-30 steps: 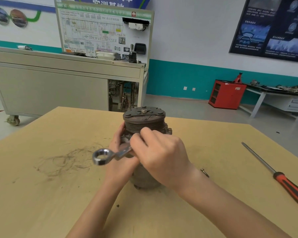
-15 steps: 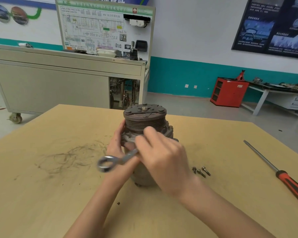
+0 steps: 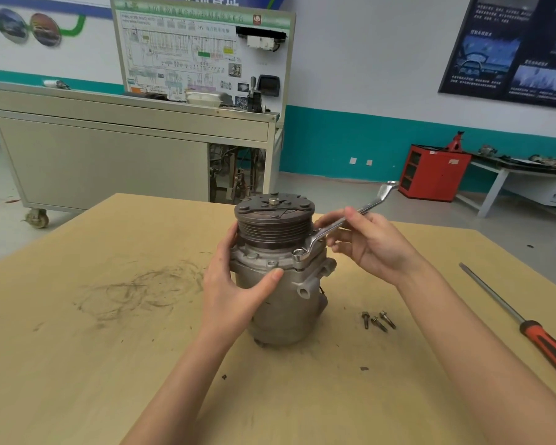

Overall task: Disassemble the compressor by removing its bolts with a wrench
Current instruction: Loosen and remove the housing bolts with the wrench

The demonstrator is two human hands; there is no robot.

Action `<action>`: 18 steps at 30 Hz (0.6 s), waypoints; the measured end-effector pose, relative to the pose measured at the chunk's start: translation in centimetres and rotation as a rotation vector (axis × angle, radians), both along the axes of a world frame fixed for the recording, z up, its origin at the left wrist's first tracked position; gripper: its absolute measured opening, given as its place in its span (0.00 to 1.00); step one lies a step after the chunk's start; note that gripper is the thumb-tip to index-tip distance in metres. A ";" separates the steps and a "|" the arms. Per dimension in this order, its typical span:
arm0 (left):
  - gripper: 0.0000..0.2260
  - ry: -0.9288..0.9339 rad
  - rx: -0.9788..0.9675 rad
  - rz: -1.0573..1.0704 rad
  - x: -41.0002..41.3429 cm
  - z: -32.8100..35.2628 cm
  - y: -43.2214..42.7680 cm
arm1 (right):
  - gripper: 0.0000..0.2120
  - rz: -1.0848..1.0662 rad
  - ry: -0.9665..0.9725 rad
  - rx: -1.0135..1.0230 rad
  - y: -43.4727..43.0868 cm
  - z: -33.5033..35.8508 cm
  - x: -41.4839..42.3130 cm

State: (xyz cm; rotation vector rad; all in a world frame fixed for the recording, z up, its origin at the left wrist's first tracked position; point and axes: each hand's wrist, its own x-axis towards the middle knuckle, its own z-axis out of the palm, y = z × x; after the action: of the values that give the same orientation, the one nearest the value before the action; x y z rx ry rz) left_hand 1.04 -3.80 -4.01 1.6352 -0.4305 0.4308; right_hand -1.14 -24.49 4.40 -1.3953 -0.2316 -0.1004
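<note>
1. The right hand (image 3: 376,245) has its fingers curled on the wrench (image 3: 350,217), pinching it mid-shank. The free end pokes up and away to the right.
2. Down at the other end, the ring end (image 3: 306,254) sits over a bolt (image 3: 298,251) on the flange (image 3: 257,256), just under the pulley (image 3: 273,228).
3. The left hand (image 3: 235,284) wraps the compressor (image 3: 286,300), thumb laid across the front below the flange. The compressor stands upright, pulley on top, mid-way across the table (image 3: 109,348).
4. To do this well, I'd slide that right grip out toward the free end for more leverage.
5. Keep the ring flat and fully down on the head, or it may slip and round the corners.
6. The left hand has to resist the twist so the body neither spins nor tips. The pulley overhangs close beside the shank, so short swings look wise.
7. Three loose bolts (image 3: 377,321) lie just right of the compressor, and a screwdriver (image 3: 527,326) lies well apart, further right.
8. Hidden from us:
   - Whether the ring fully seats on the bolt can't be told.
   - The left fingers vanish behind the housing.
   - The flange's far side is out of sight, so the remaining bolts can't be counted.
   - The screwdriver's handle is cut off at the frame edge.
</note>
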 end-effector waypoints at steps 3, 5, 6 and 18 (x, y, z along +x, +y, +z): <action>0.43 0.001 0.005 0.002 0.1 0.0 0.0 | 0.17 -0.153 -0.194 -0.005 1.3 1.2 -1.4; 0.42 -0.002 0.001 0.009 0.2 -0.1 0.0 | 0.18 -0.367 -0.410 -0.183 2.8 1.9 -2.4; 0.42 -0.006 -0.001 0.010 0.3 -0.2 0.0 | 0.17 -0.462 -0.553 -0.330 3.8 2.1 -3.0; 0.33 0.045 -0.085 -0.061 0.5 0.1 -0.4 | 0.13 -1.036 -1.239 -1.649 11.3 -1.5 -5.4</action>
State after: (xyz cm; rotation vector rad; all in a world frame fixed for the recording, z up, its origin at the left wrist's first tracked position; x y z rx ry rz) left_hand 1.57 -4.18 -3.89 1.5430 -0.4217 0.3606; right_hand -6.56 -13.17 2.86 -2.7695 -0.6523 -2.0521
